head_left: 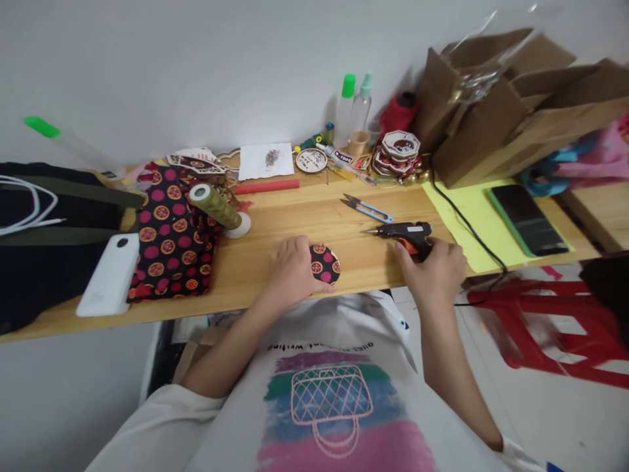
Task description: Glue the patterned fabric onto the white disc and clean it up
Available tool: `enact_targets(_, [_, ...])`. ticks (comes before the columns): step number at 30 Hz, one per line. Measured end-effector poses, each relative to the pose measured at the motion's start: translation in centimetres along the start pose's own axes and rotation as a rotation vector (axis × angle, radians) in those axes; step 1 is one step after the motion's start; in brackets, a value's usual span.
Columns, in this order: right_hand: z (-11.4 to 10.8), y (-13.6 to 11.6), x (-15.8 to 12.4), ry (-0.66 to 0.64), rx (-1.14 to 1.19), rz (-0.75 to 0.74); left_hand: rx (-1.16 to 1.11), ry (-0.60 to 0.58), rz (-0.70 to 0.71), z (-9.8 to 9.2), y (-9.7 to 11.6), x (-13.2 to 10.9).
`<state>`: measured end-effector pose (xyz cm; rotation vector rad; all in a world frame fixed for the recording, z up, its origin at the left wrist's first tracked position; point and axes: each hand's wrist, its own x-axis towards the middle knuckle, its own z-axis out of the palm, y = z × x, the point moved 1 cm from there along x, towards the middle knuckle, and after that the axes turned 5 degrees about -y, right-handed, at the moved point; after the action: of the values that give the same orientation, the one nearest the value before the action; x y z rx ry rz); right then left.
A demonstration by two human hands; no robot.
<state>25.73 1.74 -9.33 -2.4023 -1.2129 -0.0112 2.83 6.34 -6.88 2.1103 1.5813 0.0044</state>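
– Wooden tabletop (282, 219), set against a plain pale wall (147, 78). Left hand, contents?

– Patterned disc (326, 262), one: round, black with pink and orange dots, near the tabletop's front edge. My left hand (293, 267) is curled over its left side, thumb along the near rim, holding it.

– Right hand, contents?

– Glue gun (403, 230), one: black, nozzle pointing left. My right hand (436, 265) has thumb and fingers wrapped about its handle; how firm the grip, I cannot tell.

– Handling notes?

– Disc: best kept flat, I judge, my thumb well away from the nozzle. Gun: best steered by the handle alone, tip presumed hot. Black cord (470, 228), to the right: better kept slack. Blue snips (364, 207), one pair, just beyond the gun: better moved aside.
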Motion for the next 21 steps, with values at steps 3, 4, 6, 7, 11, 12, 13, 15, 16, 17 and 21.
enact_targets(3, [-1.4, -0.7, -1.7, 0.101, 0.135, -0.168, -0.209, -0.001, -0.034, 0.0, -0.7, -0.1])
enact_targets(4, [-1.9, -1.1, -2.4, 0.069, 0.218, -0.237, -0.272, 0.0, -0.031, -0.1, -1.0, -0.1])
enact_targets(6, [-2.4, -2.2, -3.9, -0.148, 0.396, -0.343, -0.39, -0.006, 0.006, -0.2, -1.7, 0.0])
enact_targets(7, [-2.5, -2.8, -4.5, -0.277, 0.479, -0.357, -0.466, -0.01, 0.029, -0.2, -2.0, 0.0])
enact_targets(11, [-1.9, -5.0, -5.9, -0.588, 0.754, -0.264, -0.881, -0.008, 0.095, -0.4, -2.3, -0.4])
enact_targets(12, [-1.6, -5.4, -5.9, -0.619, 0.823, -0.238, -0.96, -0.01, 0.102, -0.4, -2.1, -0.7])
enact_targets(13, [-1.4, -5.7, -5.9, -0.649, 0.895, -0.215, -1.018, -0.018, 0.106, -0.4, -1.9, -1.0])
enact_targets(15, [-1.1, -6.1, -5.6, -0.707, 1.037, -0.169, -1.097, -0.022, 0.109, -0.4, -1.3, -1.7])
enact_targets(16, [-1.2, -6.2, -5.4, -0.733, 1.095, -0.142, -1.123, -0.018, 0.112, -0.5, -1.0, -2.0])
enact_targets(17, [-1.2, -6.2, -5.2, -0.755, 1.14, -0.107, -1.143, -0.018, 0.11, -0.6, -0.7, -2.3])
enact_targets(21, [-2.1, -6.1, -5.0, -0.77, 1.23, 0.007, -1.173, -0.05, 0.082, -0.8, 0.2, -3.1])
